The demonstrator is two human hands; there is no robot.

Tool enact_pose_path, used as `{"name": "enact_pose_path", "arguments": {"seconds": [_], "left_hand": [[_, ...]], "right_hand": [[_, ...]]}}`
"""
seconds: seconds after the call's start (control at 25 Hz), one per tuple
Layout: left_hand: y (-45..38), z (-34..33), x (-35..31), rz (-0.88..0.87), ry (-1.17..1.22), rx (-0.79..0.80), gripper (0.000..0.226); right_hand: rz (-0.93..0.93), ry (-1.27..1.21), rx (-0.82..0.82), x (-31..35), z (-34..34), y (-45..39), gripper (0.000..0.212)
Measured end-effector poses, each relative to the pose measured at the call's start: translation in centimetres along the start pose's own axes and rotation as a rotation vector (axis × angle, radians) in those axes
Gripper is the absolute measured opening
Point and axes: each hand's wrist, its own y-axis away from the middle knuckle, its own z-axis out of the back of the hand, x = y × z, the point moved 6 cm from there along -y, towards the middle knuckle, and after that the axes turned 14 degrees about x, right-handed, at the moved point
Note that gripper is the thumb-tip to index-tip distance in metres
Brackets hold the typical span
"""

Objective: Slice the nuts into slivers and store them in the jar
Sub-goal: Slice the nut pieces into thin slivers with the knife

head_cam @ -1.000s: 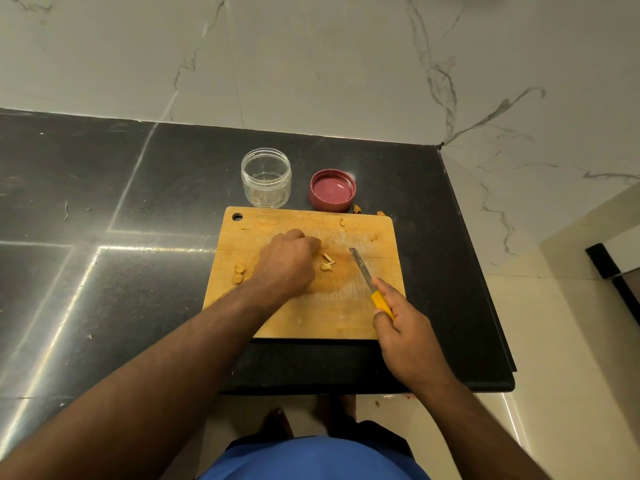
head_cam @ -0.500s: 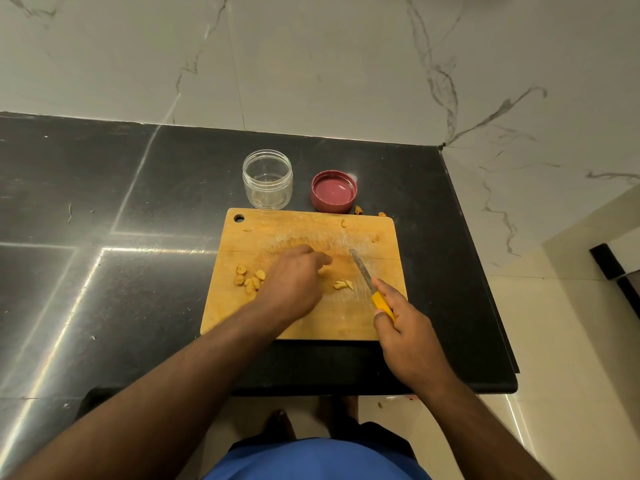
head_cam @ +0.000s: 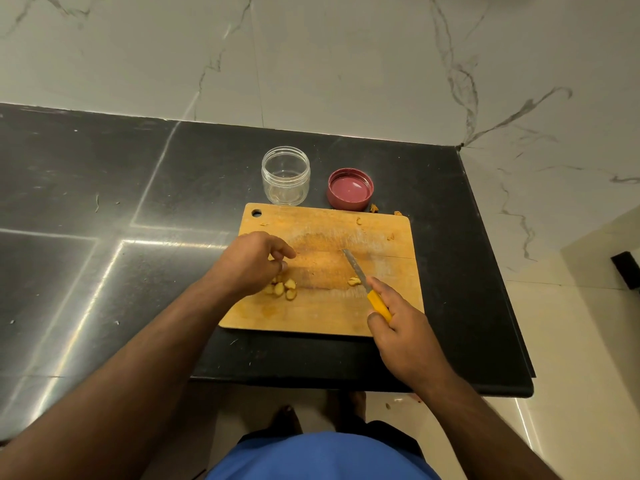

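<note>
A wooden cutting board (head_cam: pixel 329 313) lies on the black counter. Several pale nut pieces (head_cam: pixel 282 289) are heaped at its left middle. My left hand (head_cam: pixel 251 263) hovers right over that heap with loosely curled fingers, and I see nothing held in it. My right hand (head_cam: pixel 403 336) grips the yellow handle of a small knife (head_cam: pixel 360 278), whose blade points up and left across the board. A single nut piece (head_cam: pixel 354 281) lies just left of the blade. Behind the board stand the clear jar (head_cam: pixel 285 176), open, and its red lid (head_cam: pixel 350 189), lying upside down.
A few nut crumbs (head_cam: pixel 374 207) lie on the counter by the lid and on the board's far right. The black counter (head_cam: pixel 104 237) ends at a front edge near my body and at a right edge beside the marble wall (head_cam: pixel 346 64). Some crumbs lie on the floor below.
My left hand has swept most nut pieces from the board's middle to the left into a heap and has lifted a little. One piece stayed by the blade. The knife hand barely moved.
</note>
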Motion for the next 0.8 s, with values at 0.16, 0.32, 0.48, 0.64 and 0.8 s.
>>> {"name": "enact_pose_path", "arguments": {"seconds": [0.16,0.32,0.48,0.64,0.8], "left_hand": [[0.6,-1.2,0.0,-0.023,-0.114,0.025,0.023],[1.1,-1.8,-0.2,-0.012,-0.262,0.027,0.021],[1.1,-1.8,-0.3,-0.027,-0.291,0.047,0.015],[1.1,-1.8,-0.5,-0.053,-0.245,0.044,0.006],[0.7,-1.1,-1.0,-0.065,0.059,-0.048,0.008]], "right_hand": [[0.018,0.019,0.013,0.6,-0.6,-0.3,0.054],[0.019,0.024,0.016,0.7,-1.0,-0.3,0.054],[0.015,0.031,0.015,0.8,-1.3,-0.4,0.053],[0.010,0.034,0.014,0.8,-1.4,-0.3,0.053],[-0.005,0.030,0.009,0.8,-1.2,-0.2,0.053]]}}
